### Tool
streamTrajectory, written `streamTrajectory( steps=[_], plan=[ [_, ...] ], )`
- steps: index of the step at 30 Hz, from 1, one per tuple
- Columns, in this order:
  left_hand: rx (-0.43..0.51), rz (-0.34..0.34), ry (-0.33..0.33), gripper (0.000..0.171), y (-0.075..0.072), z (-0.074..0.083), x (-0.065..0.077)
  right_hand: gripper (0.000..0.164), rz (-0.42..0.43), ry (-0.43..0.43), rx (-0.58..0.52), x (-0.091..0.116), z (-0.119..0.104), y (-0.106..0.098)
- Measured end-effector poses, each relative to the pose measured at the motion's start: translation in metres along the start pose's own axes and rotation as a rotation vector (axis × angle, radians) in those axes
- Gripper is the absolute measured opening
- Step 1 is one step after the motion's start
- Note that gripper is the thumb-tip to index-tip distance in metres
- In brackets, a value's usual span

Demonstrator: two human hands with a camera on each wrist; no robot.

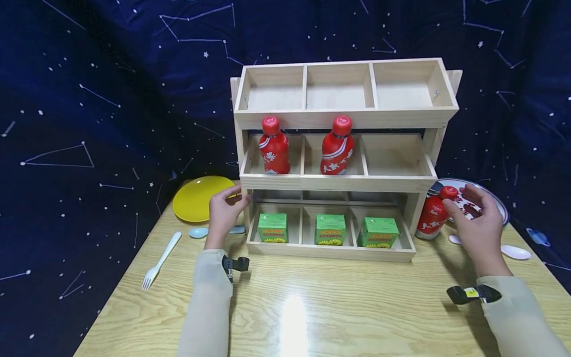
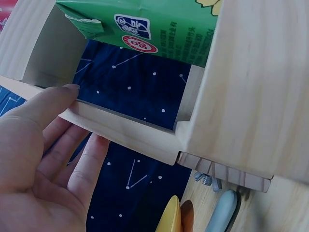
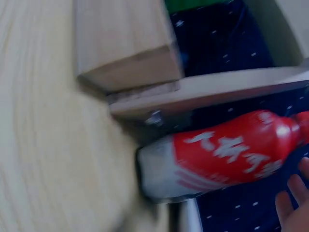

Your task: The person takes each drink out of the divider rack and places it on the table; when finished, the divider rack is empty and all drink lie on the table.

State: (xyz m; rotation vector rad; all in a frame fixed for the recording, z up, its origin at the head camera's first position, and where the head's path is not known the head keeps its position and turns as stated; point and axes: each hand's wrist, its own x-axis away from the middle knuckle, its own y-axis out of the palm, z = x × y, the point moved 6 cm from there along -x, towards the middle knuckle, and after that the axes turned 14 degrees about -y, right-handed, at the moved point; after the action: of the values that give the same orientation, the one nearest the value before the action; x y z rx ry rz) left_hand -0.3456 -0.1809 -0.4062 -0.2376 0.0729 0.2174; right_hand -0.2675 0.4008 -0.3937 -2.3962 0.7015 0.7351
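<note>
Currently pinching the wooden shelf (image 1: 339,184) at its left side edge between the thumb and fingers of the left hand (image 1: 224,210). Holding the right hand (image 1: 484,228) beside a red bottle (image 1: 431,215), with thumb and fingers spread apart around the level of its cap; cannot tell from the overlap whether touching it. Seeing that bottle on the counter (image 1: 357,297), just beside the shelf's right side, with a patterned plate (image 1: 467,208) behind and a white spoon (image 1: 516,252) farther right. Noting two more red bottles (image 1: 275,153) in the left and middle compartments of the middle tier, and green boxes (image 1: 330,230), one per compartment, along the bottom. Spotting a yellow plate (image 1: 196,201) and white fork (image 1: 162,255) at left.
</note>
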Motion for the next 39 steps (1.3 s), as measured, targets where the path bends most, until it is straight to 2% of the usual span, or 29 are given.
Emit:
streamTrajectory(
  steps=[6,11,17,21,24,27,30,34,39],
  plan=[
    [-0.003,0.005,-0.014,0.044,-0.001,0.000,0.000,0.053,0.094,-0.115,0.009,-0.002,-0.045,-0.017],
    [-0.004,0.003,-0.015,0.043,-0.002,0.000,0.000,0.050,0.118,-0.284,-0.092,-0.006,-0.094,-0.013],
    [-0.004,0.013,-0.022,0.041,-0.002,-0.001,0.001,0.046,0.090,-0.447,-0.292,-0.009,-0.158,0.015],
    [-0.009,0.014,-0.024,0.042,-0.002,-0.001,0.001,0.045,0.038,-0.516,-0.414,-0.011,-0.200,0.038],
    [-0.005,0.014,-0.028,0.042,-0.003,-0.002,0.000,0.044,-0.003,-0.553,-0.467,-0.015,-0.222,0.056],
    [0.003,0.013,-0.028,0.041,-0.003,-0.003,0.000,0.046,-0.036,-0.603,-0.450,-0.021,-0.236,0.075],
    [0.007,0.013,-0.026,0.041,-0.003,-0.003,0.000,0.046,-0.058,-0.628,-0.416,-0.025,-0.252,0.091],
    [0.007,0.007,-0.031,0.043,-0.002,-0.003,-0.001,0.048,-0.098,-0.599,-0.392,-0.031,-0.274,0.109],
    [0.015,0.001,-0.020,0.041,0.001,0.000,0.000,0.053,-0.154,-0.540,-0.388,-0.046,-0.271,0.134]
  ],
)
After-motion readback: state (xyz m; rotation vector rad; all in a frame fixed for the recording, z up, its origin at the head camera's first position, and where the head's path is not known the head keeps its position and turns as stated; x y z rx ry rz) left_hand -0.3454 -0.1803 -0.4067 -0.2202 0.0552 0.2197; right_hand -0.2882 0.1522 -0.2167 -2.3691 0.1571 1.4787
